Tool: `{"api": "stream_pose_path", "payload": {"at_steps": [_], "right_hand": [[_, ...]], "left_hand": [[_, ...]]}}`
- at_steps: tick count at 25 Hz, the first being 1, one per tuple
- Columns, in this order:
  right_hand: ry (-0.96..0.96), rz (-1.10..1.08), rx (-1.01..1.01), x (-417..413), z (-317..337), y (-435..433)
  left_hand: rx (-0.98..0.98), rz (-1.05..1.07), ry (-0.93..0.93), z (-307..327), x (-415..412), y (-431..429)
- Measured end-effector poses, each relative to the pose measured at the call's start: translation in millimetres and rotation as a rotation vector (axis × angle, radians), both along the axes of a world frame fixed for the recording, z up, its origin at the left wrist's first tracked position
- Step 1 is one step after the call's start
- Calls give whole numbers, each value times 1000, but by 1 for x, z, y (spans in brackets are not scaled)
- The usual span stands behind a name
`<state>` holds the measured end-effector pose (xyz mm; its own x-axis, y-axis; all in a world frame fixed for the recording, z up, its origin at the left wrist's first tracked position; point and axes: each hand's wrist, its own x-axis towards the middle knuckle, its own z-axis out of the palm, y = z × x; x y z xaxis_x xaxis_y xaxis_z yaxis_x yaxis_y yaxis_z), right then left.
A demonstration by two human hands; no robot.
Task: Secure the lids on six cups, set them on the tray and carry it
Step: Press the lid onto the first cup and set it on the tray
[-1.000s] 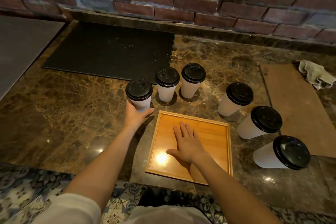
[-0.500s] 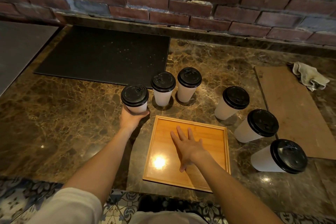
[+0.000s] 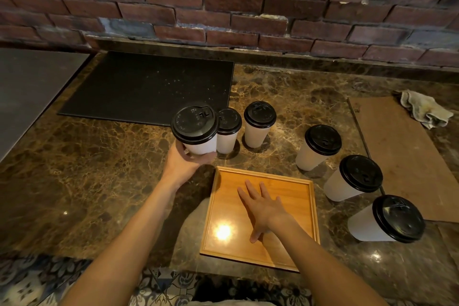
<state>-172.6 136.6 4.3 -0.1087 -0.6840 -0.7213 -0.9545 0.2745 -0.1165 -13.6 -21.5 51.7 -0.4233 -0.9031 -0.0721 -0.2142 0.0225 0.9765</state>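
Cup with a black lid sits gripped in your left hand above the bench, just beyond the tray's far-left corner; your right hand lies flat, fingers straight, on the tray.

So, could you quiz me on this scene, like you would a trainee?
1. How many cups stand on the counter, unheld?
2. True or false: the right hand is spread open over the tray.
3. What is in the left hand's grip? A) a lidded cup B) a cloth C) a loose lid
Key: 1. five; 2. true; 3. A
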Motion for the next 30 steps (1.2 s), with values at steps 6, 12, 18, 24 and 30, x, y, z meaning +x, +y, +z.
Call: {"api": "stream_pose_path", "payload": {"at_steps": [6,12,18,24,30], "right_hand": [[-56,-67,-223,-8,-7,39],[-147,-319,-655,12,-20,103],[-325,-607,-829,-6,63,99],[-442,-349,-1267,-28,267,90],[-413,-131,-1179,-9,347,81]], "left_hand": [[-33,-246,188,68,-9,47],[-32,-379,321,105,-12,94],[75,-534,439,123,-14,124],[77,-553,468,134,-17,132],[13,-586,364,137,-20,135]]}}
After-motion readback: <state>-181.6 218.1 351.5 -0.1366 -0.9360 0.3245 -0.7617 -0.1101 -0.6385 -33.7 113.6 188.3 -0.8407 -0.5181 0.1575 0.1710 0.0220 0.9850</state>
